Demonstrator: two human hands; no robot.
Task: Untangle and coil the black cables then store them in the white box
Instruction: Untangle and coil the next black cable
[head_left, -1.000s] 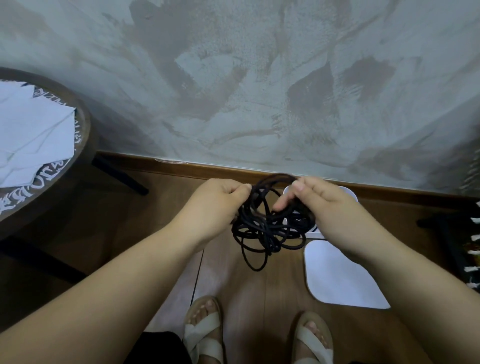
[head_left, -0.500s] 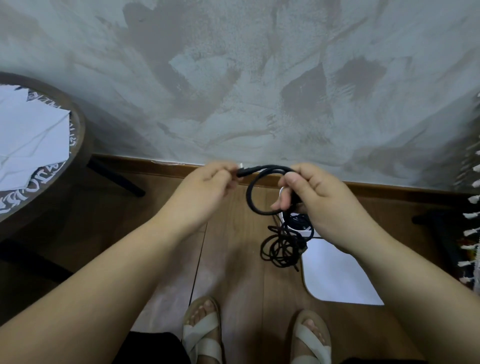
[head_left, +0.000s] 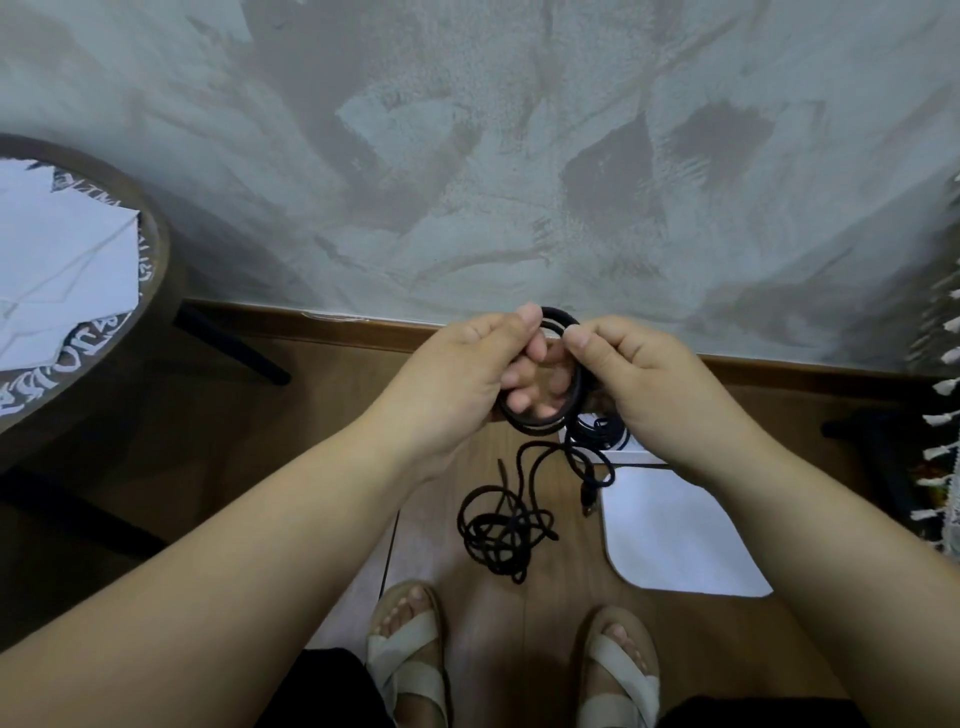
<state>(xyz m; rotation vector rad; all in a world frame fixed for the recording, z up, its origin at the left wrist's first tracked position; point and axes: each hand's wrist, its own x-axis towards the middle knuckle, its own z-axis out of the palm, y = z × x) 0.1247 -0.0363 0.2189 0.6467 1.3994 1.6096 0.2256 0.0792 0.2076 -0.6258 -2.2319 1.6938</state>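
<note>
Two hands were in view, the left hand (head_left: 457, 374) and the right hand (head_left: 654, 384), along with two sandals (head_left: 410, 660). Black cable appeared as one coil (head_left: 535, 423), one loose tangle (head_left: 498, 530) and one small bundle (head_left: 597, 431) at the single white box (head_left: 631, 456); separate cables could not be counted. Also present were one white panel (head_left: 675, 535), one round table (head_left: 156, 270) and one paper sheet (head_left: 62, 270).

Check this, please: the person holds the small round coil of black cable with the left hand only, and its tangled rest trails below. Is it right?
Not quite. In the head view, the left hand and the right hand both grip the small round coil of black cable. Its tangled rest does trail below.
</note>
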